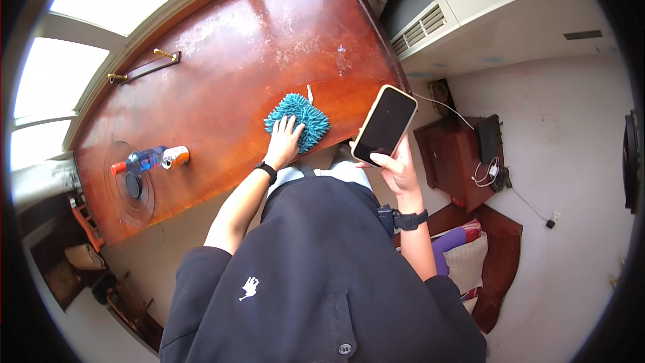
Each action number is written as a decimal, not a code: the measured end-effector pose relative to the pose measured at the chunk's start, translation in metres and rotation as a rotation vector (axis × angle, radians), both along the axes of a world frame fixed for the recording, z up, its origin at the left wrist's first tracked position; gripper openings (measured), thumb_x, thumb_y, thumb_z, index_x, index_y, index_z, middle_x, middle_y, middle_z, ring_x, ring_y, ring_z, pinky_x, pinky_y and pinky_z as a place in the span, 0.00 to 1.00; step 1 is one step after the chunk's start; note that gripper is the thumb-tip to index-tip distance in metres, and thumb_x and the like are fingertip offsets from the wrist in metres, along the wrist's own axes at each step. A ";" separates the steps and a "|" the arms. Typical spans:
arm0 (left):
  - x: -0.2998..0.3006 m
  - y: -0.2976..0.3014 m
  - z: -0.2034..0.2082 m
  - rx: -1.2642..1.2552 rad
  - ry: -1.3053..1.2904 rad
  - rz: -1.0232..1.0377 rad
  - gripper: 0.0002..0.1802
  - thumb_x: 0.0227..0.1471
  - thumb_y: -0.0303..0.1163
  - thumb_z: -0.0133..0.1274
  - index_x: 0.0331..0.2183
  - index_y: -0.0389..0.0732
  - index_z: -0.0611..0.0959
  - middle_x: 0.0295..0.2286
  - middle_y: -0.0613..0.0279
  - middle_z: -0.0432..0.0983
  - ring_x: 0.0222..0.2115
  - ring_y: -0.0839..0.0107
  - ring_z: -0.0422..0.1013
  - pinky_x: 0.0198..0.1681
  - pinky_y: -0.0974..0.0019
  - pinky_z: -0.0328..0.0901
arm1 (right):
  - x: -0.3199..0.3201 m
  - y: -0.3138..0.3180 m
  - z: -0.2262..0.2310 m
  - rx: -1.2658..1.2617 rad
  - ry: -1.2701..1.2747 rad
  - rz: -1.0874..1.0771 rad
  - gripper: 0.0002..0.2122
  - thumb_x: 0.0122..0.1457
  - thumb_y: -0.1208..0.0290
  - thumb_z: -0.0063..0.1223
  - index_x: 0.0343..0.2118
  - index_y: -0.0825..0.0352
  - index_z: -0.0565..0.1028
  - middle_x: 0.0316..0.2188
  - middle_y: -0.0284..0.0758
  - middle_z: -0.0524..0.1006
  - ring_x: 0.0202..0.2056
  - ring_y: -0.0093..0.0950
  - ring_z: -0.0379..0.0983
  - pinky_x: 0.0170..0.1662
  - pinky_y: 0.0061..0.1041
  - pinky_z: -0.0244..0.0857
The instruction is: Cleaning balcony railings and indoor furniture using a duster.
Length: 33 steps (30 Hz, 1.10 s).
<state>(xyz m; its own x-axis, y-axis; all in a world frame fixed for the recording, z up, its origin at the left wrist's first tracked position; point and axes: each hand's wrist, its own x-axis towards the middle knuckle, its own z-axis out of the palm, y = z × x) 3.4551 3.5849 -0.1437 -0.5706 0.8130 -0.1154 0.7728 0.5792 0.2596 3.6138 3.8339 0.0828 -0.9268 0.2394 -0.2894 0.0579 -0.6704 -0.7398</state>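
Observation:
A teal chenille cleaning mitt [316,123] with a pale loop lies near the front edge of the reddish-brown wooden table [235,107]. My left hand [285,142] rests on the mitt's near left side, fingers stretched out flat over its tufts. In my right hand [400,172] is a smartphone [387,123] in a pale case. Its dark screen faces up, and my thumb lies over the lower end. The phone is above the table's right front corner. The fingers behind it are mostly hidden.
On the table's left lie a clear bottle [146,158] with a red cap, an orange and white can [175,156] and a dark round disc [134,186]. A hook rack [151,68] lies farther back. Right of me stand a wooden cabinet [447,154], cables and a chair with cushions [465,261].

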 end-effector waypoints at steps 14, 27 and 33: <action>0.033 0.050 -0.021 -0.137 -0.034 0.345 0.34 0.40 0.26 0.59 0.54 0.42 0.74 0.60 0.43 0.60 0.63 0.43 0.53 0.62 0.44 0.54 | -0.022 0.133 -0.026 -0.576 0.123 0.199 0.29 0.64 0.58 0.47 0.64 0.68 0.58 0.58 0.50 0.69 0.58 0.57 0.66 0.56 0.56 0.68; 0.036 0.068 -0.032 -0.149 -0.023 0.419 0.33 0.40 0.28 0.60 0.52 0.39 0.75 0.59 0.40 0.61 0.61 0.41 0.56 0.61 0.45 0.58 | -0.018 0.180 -0.052 -0.690 0.079 0.210 0.31 0.68 0.48 0.36 0.62 0.72 0.63 0.52 0.59 0.71 0.51 0.51 0.73 0.54 0.53 0.69; 0.033 0.066 -0.037 -0.174 -0.034 0.436 0.35 0.38 0.26 0.60 0.53 0.39 0.74 0.59 0.41 0.61 0.61 0.41 0.57 0.61 0.46 0.59 | -0.011 0.185 -0.058 -0.648 0.069 0.206 0.31 0.67 0.47 0.37 0.60 0.73 0.65 0.49 0.58 0.73 0.47 0.49 0.76 0.49 0.49 0.73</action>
<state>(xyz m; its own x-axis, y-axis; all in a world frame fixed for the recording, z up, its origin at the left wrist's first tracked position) 3.4880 3.6509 -0.1806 -0.8479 0.4656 -0.2534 0.4408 0.8848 0.1509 3.6024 4.0189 0.0250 -0.9564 -0.1454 -0.2533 0.1987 -0.9595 -0.1995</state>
